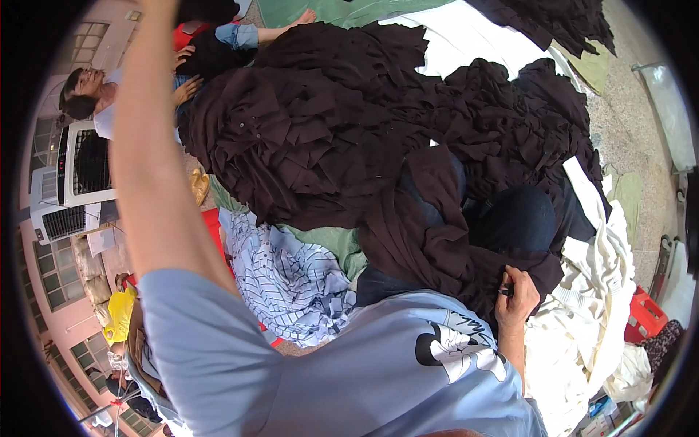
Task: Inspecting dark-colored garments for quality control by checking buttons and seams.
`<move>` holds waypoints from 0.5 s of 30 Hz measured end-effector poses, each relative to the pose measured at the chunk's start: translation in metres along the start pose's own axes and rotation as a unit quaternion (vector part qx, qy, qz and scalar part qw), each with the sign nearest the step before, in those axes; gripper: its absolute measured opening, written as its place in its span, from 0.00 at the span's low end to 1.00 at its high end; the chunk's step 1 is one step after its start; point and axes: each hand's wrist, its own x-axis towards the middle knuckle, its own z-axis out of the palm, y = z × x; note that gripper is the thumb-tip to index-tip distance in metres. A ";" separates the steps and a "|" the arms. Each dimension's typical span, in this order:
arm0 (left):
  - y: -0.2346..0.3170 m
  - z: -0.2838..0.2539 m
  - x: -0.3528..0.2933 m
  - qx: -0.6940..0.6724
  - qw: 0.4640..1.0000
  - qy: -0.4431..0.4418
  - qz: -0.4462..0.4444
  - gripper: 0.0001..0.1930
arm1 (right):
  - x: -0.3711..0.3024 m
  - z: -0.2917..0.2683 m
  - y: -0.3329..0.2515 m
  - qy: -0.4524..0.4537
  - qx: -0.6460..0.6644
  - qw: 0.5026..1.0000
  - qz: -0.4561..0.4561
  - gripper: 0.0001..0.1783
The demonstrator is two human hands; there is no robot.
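My right hand (517,297) rests near my right hip, its fingers curled closed. A small dark object (506,289) shows at those fingers, too small to name. Under and beside the hand lies a dark brown garment (422,237), draped over my lap and bent knees. My left forearm (149,146) is raised across the left side, and its hand is cut off at the upper edge. Beyond my legs spreads a large heap of dark brown garments (306,138), some with small buttons.
A blue-and-white checked cloth (280,277) lies left of my lap. White knitted cloth (575,320) piles up at my right, beside a red crate (644,317). Another person (105,91) sits at the far left by the heap. White air coolers (87,164) stand behind them.
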 end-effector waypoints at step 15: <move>0.126 0.156 -0.363 -0.197 0.849 -0.487 0.053 0.22 | -0.005 -0.002 0.006 0.008 0.034 0.999 0.009 0.11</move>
